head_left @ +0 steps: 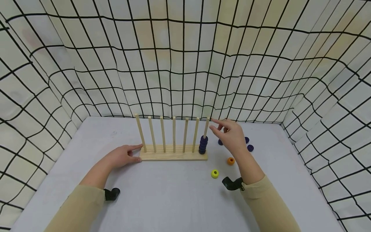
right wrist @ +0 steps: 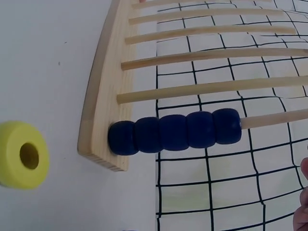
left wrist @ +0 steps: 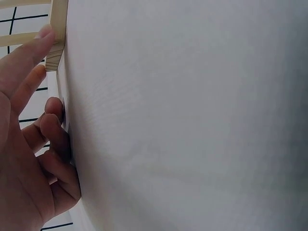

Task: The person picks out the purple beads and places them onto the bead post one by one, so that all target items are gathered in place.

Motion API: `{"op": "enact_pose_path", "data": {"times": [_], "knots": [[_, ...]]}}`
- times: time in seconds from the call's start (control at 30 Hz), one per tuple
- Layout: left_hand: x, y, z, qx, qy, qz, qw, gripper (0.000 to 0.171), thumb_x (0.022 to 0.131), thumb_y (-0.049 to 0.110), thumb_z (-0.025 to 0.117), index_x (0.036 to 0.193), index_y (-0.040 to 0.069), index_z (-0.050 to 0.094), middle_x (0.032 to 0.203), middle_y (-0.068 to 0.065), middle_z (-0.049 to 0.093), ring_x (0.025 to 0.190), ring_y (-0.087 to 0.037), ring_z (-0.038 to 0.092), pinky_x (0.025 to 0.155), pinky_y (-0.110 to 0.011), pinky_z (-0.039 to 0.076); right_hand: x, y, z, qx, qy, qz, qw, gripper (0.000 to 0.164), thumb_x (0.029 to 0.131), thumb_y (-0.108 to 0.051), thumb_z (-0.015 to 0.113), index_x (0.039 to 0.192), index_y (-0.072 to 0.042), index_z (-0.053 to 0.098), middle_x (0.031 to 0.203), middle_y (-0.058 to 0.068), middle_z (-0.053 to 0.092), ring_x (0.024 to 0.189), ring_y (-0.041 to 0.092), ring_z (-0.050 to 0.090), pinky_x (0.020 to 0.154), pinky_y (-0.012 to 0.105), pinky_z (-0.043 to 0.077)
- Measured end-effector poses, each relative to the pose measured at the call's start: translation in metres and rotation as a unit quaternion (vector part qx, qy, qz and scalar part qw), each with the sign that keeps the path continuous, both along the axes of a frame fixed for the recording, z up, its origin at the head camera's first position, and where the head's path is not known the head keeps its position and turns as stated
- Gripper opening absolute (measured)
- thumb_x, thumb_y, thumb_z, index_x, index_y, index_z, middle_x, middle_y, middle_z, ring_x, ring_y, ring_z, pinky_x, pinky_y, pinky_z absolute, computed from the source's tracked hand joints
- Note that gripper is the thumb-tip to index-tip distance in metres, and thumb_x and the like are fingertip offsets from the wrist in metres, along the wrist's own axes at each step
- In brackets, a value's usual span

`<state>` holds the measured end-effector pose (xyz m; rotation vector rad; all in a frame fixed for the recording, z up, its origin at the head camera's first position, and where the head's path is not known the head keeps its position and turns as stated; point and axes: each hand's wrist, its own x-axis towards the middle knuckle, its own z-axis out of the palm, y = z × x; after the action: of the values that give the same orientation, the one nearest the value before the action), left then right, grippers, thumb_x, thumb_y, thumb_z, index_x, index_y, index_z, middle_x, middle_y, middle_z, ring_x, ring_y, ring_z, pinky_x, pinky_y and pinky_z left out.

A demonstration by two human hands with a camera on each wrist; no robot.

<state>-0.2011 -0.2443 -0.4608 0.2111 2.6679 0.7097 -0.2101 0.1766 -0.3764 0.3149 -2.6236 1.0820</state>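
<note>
A wooden peg board (head_left: 174,157) with several upright pegs stands on the white table. On its rightmost peg sits a stack of several dark blue beads (head_left: 203,145), also large in the right wrist view. At the board's left end, my left hand (head_left: 120,156) pinches the base between thumb and forefinger; the other fingers are curled near the table in the left wrist view. My right hand (head_left: 232,135) is beside the top of the rightmost peg, thumb and forefinger apart with no bead visible between them. Only fingertips (right wrist: 303,192) of it show in the right wrist view.
Right of the board lie a yellow bead (head_left: 214,174), an orange bead (head_left: 230,161) and loose dark blue beads (head_left: 250,148), partly behind the right hand. A black net (head_left: 183,71) over pale walls surrounds the table's back and sides.
</note>
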Motion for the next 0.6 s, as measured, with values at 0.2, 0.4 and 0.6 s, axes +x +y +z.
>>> {"op": "enact_pose_path", "data": {"times": [0.2, 0.4, 0.6], "knots": [[0.0, 0.0, 0.0, 0.002, 0.0, -0.002, 1.0, 0.074, 0.087, 0.043, 0.075, 0.149, 0.016, 0.047, 0.077, -0.005, 0.045, 0.069, -0.019, 0.041, 0.062, -0.034, 0.033, -0.002, 0.006, -0.007, 0.0, -0.032, -0.011, 0.999, 0.039, 0.092, -0.039, 0.071, 0.127, -0.021, 0.071, 0.087, 0.002, 0.059, 0.078, 0.02, 0.047, 0.059, 0.033, 0.039], [0.0, -0.001, -0.001, 0.002, 0.0, 0.0, 1.0, 0.074, 0.086, 0.044, 0.075, 0.149, 0.017, 0.047, 0.077, -0.005, 0.045, 0.069, -0.019, 0.04, 0.062, -0.034, 0.033, -0.006, 0.012, -0.016, 0.007, -0.054, -0.012, 0.998, 0.04, 0.092, -0.038, 0.071, 0.128, -0.021, 0.07, 0.087, 0.002, 0.059, 0.081, 0.022, 0.047, 0.062, 0.034, 0.039], [0.0, 0.0, -0.001, 0.004, -0.003, 0.002, 1.0, 0.074, 0.086, 0.043, 0.076, 0.15, 0.018, 0.047, 0.078, -0.005, 0.045, 0.069, -0.019, 0.041, 0.063, -0.034, 0.033, -0.01, 0.019, -0.024, 0.03, -0.081, -0.021, 0.996, 0.041, 0.093, -0.04, 0.07, 0.128, -0.02, 0.069, 0.089, 0.001, 0.061, 0.085, 0.022, 0.049, 0.063, 0.034, 0.04]]}}
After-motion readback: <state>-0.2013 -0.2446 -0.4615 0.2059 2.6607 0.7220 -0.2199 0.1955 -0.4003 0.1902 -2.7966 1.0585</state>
